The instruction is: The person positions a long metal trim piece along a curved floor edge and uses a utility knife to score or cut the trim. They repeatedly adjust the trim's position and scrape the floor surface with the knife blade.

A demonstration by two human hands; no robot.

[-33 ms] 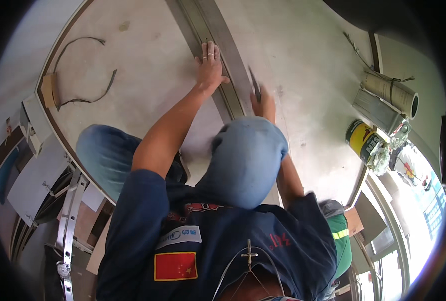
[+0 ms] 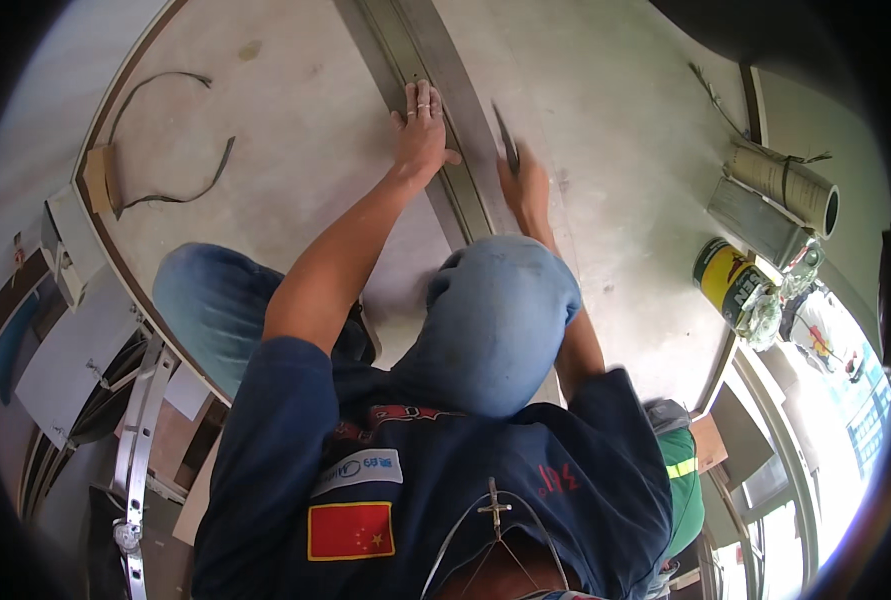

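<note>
Head view: we see a long metal rail lying on a broad pale board, running from the far edge toward us and slanting a little to the right as it comes nearer. Its near end is hidden behind our raised knee, in faded blue denim. Our left hand lies open and flat on the rail, fingers pointing to the far side, thumb spread to the right. Our right hand, just right of the rail, is closed round a thin dark tool whose tip points far and slightly left; we cannot tell whether the tool touches the board.

On the left of the board, well apart from the rail, we have a dark curved cord, and beside it a small brown block at the edge. On the right, from far to near, lie a pale tube with a dark tie round it, a grey box, a yellow-and-black can and some crumpled clear plastic.

Nearest to us are our dark blue shirt and a cross pendant on a cord. Beyond the board's left edge stands a slotted metal bar.
</note>
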